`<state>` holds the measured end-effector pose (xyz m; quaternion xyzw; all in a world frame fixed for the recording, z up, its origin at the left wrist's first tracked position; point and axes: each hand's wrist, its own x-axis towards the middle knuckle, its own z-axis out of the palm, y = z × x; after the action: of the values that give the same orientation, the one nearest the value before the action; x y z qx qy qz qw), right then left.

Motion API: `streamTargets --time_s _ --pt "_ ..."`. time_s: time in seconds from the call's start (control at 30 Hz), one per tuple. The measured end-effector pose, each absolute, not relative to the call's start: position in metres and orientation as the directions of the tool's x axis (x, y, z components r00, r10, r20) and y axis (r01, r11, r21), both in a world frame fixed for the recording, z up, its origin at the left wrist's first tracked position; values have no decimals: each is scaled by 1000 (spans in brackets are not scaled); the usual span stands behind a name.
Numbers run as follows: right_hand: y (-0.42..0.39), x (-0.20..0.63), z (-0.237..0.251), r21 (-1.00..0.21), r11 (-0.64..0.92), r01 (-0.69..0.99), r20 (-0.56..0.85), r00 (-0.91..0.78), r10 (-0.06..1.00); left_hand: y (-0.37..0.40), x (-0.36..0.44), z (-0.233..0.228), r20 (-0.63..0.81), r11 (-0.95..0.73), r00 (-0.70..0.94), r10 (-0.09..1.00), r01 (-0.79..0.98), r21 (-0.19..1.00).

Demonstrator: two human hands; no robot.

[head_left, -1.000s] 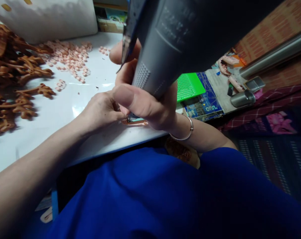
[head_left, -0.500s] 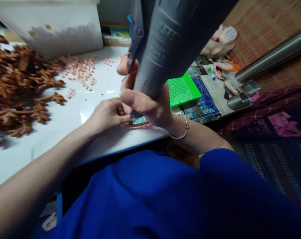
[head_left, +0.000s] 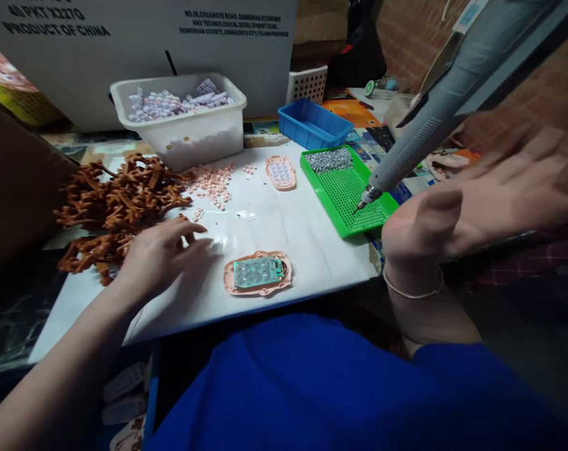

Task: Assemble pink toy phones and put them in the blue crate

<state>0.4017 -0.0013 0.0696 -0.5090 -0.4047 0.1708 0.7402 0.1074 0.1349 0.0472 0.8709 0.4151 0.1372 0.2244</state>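
Green circuit board (head_left: 256, 272) lies in a pink shell (head_left: 229, 279) on the white tabletop (head_left: 315, 254); left hand (head_left: 159, 255) hovers near brown pieces (head_left: 124, 197), fingers loosely apart; blurred right hand (head_left: 486, 203), fingers spread, is beside a grey screwdriver (head_left: 418, 134) pointing down at a green tray (head_left: 325, 197)

Screwdriver (head_left: 434, 119) body looks like matt grey plastic, bumpy texture on the grip, bare metal tip (head_left: 369, 194). Green tray (head_left: 343, 197) is perforated plastic, metal bits (head_left: 331, 160) in it pretty shiny. Pink shell (head_left: 229, 279): smooth plastic. White tabletop (head_left: 307, 244) is glossy, blue garment (head_left: 303, 376) plain matt cloth.
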Motion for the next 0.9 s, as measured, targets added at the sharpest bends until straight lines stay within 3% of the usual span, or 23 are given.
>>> streamTargets --time_s 0.07,0.13,0.2,0.27,0.43,0.53,0.63,0.77,0.9 --pt "-3 390 67 -735 558 385 669 544 506 148 98 45 235 -596 548 803 716 363" --pt "1 375 66 -466 605 645 879 262 397 161 93 40 298 -614 539 788 720 324" --pt "7 361 64 -203 609 767 926 -54 375 169 91 34 314 -634 551 773 690 349" --pt "13 352 60 -114 631 767 896 -195 399 171 91 30 349 -643 541 765 667 377" --pt "21 345 49 -168 702 693 879 -217 425 159 97 31 418 -643 489 765 612 460" --pt "24 343 47 -241 713 658 865 -187 465 152 103 37 368 -506 359 858 467 725" --pt "30 339 44 -455 665 592 790 -77 608 145 115 45 171 -214 264 949 143 966" --pt "40 331 38 -797 471 378 532 68 844 128 140 54 -11 40 374 928 -70 997" --pt "41 331 34 -851 430 301 479 111 871 108 163 56 -167 294 509 845 -181 938"
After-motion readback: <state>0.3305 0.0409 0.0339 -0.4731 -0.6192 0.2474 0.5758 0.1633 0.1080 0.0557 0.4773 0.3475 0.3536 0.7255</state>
